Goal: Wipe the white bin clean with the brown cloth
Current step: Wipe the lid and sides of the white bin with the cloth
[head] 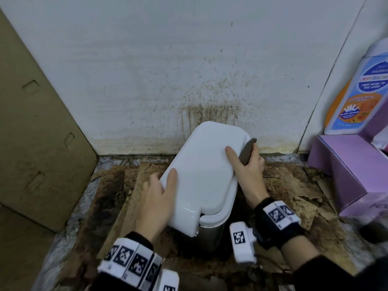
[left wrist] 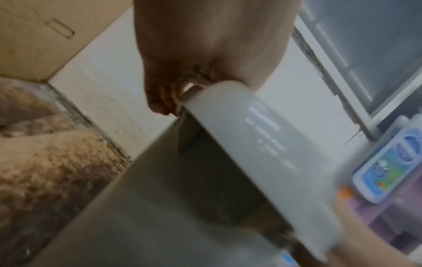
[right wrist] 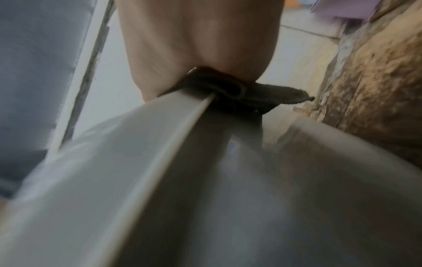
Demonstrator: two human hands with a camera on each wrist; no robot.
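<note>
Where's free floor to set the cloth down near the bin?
Left: stained floor between the cardboard panel and the white bin. Right: a narrower strip before the purple box. Behind the bin the wall crowds close.

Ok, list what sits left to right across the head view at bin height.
Cardboard panel → left hand → white bin → right hand holding the brown cloth → purple box.

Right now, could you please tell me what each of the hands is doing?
Left hand: grips the bin lid's near left edge.
Right hand: holds the cloth against the bin's right side, thumb on the lid.
</note>
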